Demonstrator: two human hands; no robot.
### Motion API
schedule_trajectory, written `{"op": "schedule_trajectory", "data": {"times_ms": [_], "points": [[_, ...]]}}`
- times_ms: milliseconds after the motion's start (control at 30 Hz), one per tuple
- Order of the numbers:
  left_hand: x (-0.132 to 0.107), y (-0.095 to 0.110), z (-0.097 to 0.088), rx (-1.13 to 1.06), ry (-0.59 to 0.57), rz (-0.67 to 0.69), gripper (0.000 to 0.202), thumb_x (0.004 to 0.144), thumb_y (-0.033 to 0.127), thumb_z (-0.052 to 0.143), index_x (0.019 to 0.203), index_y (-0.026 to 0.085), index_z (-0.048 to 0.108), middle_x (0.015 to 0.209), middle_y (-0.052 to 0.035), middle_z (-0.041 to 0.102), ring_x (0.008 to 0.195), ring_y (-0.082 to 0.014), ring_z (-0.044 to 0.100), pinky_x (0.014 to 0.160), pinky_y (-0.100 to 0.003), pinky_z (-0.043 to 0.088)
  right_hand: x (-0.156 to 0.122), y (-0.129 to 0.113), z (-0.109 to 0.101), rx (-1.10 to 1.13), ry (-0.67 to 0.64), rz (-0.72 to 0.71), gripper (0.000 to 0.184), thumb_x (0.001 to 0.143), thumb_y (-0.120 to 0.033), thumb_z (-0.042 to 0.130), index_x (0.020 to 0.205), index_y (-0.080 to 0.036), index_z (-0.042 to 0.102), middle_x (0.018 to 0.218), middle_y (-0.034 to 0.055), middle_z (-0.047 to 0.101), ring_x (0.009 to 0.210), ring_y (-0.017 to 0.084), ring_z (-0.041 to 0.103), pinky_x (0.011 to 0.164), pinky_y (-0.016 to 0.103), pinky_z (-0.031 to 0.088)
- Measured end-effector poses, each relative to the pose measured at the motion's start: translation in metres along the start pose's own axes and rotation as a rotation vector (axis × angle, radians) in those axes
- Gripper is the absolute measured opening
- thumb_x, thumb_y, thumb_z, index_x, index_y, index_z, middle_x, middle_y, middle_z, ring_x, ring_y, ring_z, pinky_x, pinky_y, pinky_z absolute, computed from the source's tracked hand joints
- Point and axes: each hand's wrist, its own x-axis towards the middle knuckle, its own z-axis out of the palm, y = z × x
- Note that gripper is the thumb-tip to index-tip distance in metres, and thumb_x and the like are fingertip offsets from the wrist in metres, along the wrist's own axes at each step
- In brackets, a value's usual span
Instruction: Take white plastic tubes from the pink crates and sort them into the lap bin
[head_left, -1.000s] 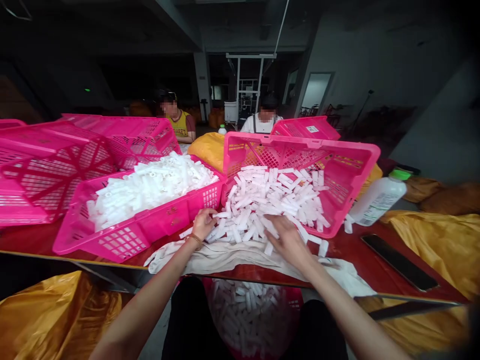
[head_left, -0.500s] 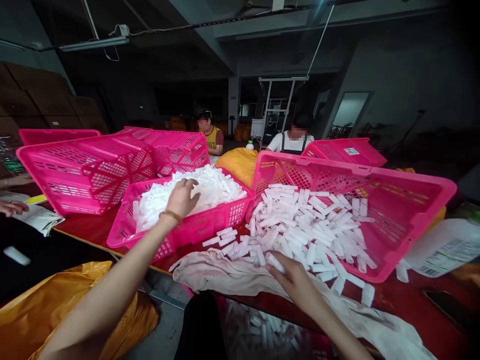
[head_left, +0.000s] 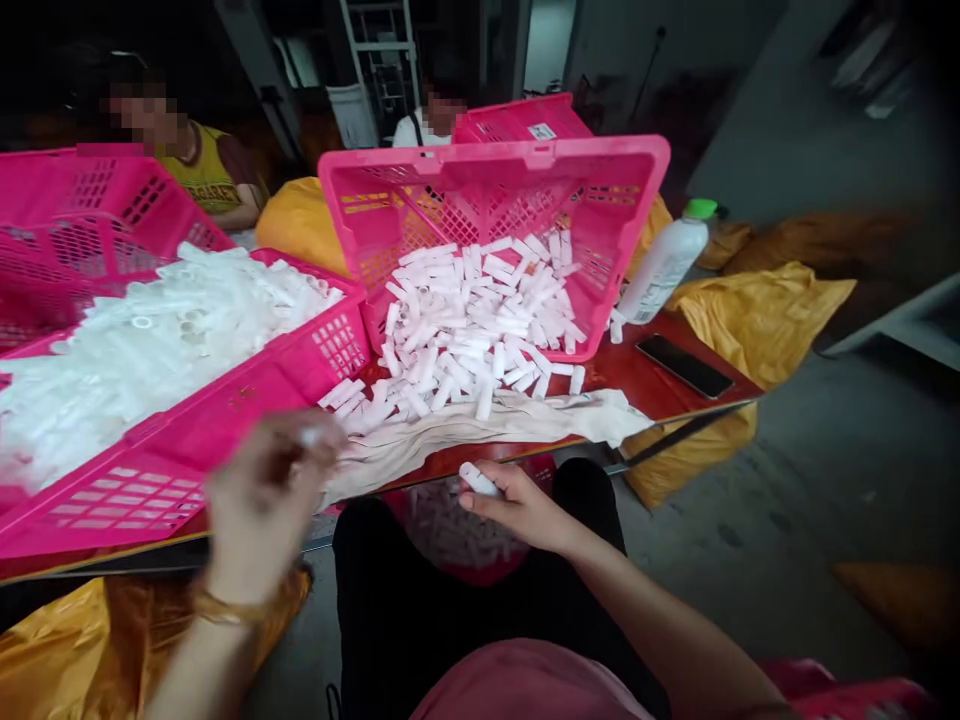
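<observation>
While the right hand [head_left: 517, 505] grips a white plastic tube [head_left: 471, 479], the blurred left hand [head_left: 262, 490] has an unclear hold; many tubes [head_left: 472, 325] remain in the tilted pink crate [head_left: 491, 165].

1. Dim rm, dark up top.
2. Grey wall [head_left: 757, 120] on R, bright door [head_left: 546, 35] at back.
3. Grey floor [head_left: 780, 530].
4. Red table [head_left: 607, 378], yellow bags [head_left: 757, 320] by it.
5. White metal rack [head_left: 375, 50] far back.

Smooth plastic tubes [head_left: 480, 330], pink plastic crate [head_left: 491, 152]
</observation>
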Motion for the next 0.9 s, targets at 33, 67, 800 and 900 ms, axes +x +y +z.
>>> {"op": "schedule_trajectory", "data": {"times_ms": [33,67,800,900], "points": [[-0.024,0.012,0.016,-0.044,-0.084,0.003,0.029,0.09,0.041,0.062,0.109,0.02,0.067,0.097,-0.003,0.073,0.074,-0.0151,0.069,0.069,-0.026,0.056,-0.003,0.001,0.002,0.009,-0.011,-0.007,0.027,0.091,-0.043,0.061,0.086,-0.017,0.057,0.077,-0.0023,0.049,0.068,0.011,0.045,0.064,0.022,0.036],[-0.045,0.021,0.031,-0.078,-0.14,0.036,0.025,0.091,0.038,0.062,0.109,0.022,0.068,0.098,-0.0022,0.074,0.077,-0.0157,0.07,0.073,-0.026,0.057,-0.006,0.002,0.004,0.008,-0.017,-0.022,0.027,0.091,-0.043,0.061,0.086,-0.017,0.058,0.077,-0.0023,0.05,0.069,0.011,0.046,0.064,0.022,0.037],[-0.096,0.012,0.067,-0.274,-0.572,-0.019,0.018,0.094,0.034,0.055,0.098,0.023,0.069,0.082,-0.0005,0.071,0.069,-0.0144,0.065,0.069,-0.023,0.054,-0.038,0.012,0.014,-0.273,-0.135,-0.078,0.023,0.097,-0.038,0.054,0.094,-0.015,0.06,0.078,-0.0014,0.057,0.07,0.011,0.052,0.064,0.02,0.041],[-0.112,0.001,0.065,-0.198,-0.632,-0.021,0.018,0.092,0.04,0.055,0.09,0.028,0.069,0.081,0.0004,0.071,0.07,-0.0179,0.065,0.069,-0.026,0.055,-0.05,0.013,0.024,-0.534,0.026,-0.028,0.014,0.097,-0.028,0.053,0.099,-0.017,0.061,0.095,0.0038,0.065,0.085,0.014,0.061,0.075,0.02,0.045]]}}
